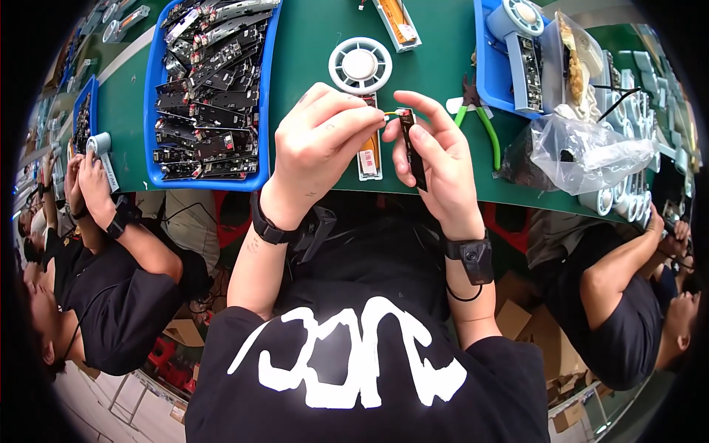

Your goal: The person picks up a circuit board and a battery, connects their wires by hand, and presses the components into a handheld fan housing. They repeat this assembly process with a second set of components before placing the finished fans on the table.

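1. The green worktop (310,44) carries a blue tray (151,88) piled with narrow black circuit boards (210,96); judging by that pile, many boards are yet to be handled.
2. A clear plastic bag (591,151) lies at the right, near a second blue tray (487,66) holding pale blue fan housings.
3. A round white fan grille (360,65) sits just beyond the hands, with green-handled pliers (484,122) to its right.
4. The left hand (317,140) is raised over the worktop edge, its fingers pinched shut on a thin yellow wire (389,113).
5. The right hand (439,159) grips a narrow black circuit board (413,148) upright between thumb and fingers; the wire meets the board's top end, so the joining looks under way, not finished.
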Demonstrator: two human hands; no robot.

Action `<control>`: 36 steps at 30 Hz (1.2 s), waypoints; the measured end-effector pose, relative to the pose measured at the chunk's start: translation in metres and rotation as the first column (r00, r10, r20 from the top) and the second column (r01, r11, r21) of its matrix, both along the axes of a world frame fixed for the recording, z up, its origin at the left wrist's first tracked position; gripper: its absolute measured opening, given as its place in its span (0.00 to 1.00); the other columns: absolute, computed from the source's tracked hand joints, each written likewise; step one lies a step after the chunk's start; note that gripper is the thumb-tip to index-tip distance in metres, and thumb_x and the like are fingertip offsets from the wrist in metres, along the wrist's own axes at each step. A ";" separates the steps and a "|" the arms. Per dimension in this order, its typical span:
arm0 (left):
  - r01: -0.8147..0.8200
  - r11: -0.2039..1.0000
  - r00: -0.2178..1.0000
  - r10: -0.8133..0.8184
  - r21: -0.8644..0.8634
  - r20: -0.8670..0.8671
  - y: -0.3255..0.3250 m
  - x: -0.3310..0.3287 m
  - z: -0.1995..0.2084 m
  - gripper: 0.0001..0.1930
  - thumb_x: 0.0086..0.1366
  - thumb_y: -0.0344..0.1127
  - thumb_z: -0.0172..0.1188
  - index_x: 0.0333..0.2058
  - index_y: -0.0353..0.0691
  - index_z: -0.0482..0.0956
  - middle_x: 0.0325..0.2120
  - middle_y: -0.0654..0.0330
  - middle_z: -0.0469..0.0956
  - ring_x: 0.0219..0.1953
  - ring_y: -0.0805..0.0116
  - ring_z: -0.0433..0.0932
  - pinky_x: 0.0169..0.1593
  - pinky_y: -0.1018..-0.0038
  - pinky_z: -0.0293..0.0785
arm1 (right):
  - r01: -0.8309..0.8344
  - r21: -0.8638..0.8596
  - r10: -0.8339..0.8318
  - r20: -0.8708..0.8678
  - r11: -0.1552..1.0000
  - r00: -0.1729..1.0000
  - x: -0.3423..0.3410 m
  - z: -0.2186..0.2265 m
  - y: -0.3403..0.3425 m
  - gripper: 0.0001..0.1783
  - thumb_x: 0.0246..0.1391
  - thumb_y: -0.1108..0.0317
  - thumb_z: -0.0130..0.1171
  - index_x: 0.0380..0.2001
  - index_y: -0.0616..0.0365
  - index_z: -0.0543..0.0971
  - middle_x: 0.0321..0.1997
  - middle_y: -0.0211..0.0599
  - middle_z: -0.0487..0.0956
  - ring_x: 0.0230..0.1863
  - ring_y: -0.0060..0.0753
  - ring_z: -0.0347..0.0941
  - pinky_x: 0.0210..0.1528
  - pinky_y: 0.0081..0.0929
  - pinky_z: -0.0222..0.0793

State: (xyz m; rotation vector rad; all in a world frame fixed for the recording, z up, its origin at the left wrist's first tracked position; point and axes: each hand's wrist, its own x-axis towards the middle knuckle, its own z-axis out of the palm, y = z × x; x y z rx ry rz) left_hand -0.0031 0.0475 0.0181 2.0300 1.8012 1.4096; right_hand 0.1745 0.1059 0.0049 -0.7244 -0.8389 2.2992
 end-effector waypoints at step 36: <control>-0.054 0.996 0.996 0.060 -0.074 0.072 0.003 0.014 0.000 0.07 0.50 0.25 0.72 0.28 0.39 0.84 0.26 0.63 0.79 0.32 0.64 0.77 0.33 0.72 0.76 | 0.030 0.286 -0.098 0.226 0.958 0.969 0.001 0.001 -0.010 0.18 0.68 0.75 0.52 0.59 0.64 0.76 0.42 0.40 0.82 0.22 0.14 0.66 0.20 0.12 0.55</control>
